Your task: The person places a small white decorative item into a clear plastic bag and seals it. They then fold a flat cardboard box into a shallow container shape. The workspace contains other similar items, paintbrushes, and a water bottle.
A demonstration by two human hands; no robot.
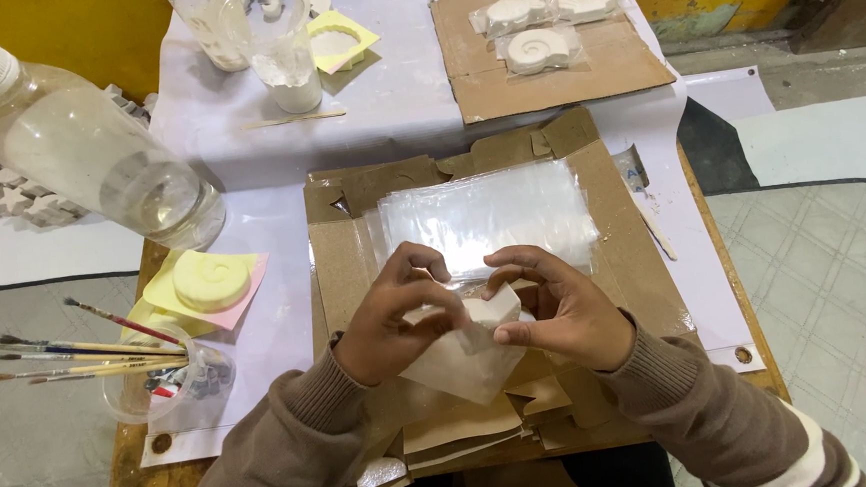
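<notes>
Both my hands are closed around 1 small white plaster cast, held just above the flattened brown cardboard box in front of me. My left hand pinches its near side, with a piece of pale paper or film hanging under it; my right hand grips it from the other side with thumb and fingers. I cannot tell whether the cast is already inside a bag.

Just beyond my fingers lies a stack of clear plastic bags. Further off, on a separate brown cardboard sheet, rest 3 white shell-shaped casts already sealed in clear bags, so I judge 3 wrapped and this one in hand. To my left, 1 pale yellow spiral cast sits unwrapped on yellow and pink paper, beside a clear plastic water bottle and a cup of paintbrushes.
</notes>
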